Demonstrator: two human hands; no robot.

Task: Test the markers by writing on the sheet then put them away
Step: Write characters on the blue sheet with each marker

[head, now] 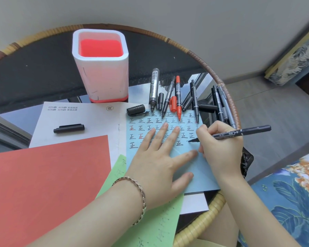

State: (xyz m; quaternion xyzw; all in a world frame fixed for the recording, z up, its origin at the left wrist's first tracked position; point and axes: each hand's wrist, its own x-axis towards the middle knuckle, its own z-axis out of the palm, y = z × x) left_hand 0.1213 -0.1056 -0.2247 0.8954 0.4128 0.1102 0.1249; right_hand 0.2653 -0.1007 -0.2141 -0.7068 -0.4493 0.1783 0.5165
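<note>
A light blue sheet (196,168) covered with rows of written characters lies at the table's right. My left hand (161,157) presses flat on it, fingers spread. My right hand (221,148) grips a black marker (243,133), its tip touching the sheet at the end of the lowest row. Several uncapped markers (168,97), black, grey and one orange (178,98), lie in a row just beyond the sheet, with loose caps (136,109) among them. A white holder with a red inside (100,68) stands upright at the back.
A red sheet (48,184), a green sheet (150,227) and a white printed sheet (78,114) overlap to the left. One black cap (69,128) lies on the white sheet. The round glass table has a wicker rim (228,97). A patterned cushion (292,202) sits at lower right.
</note>
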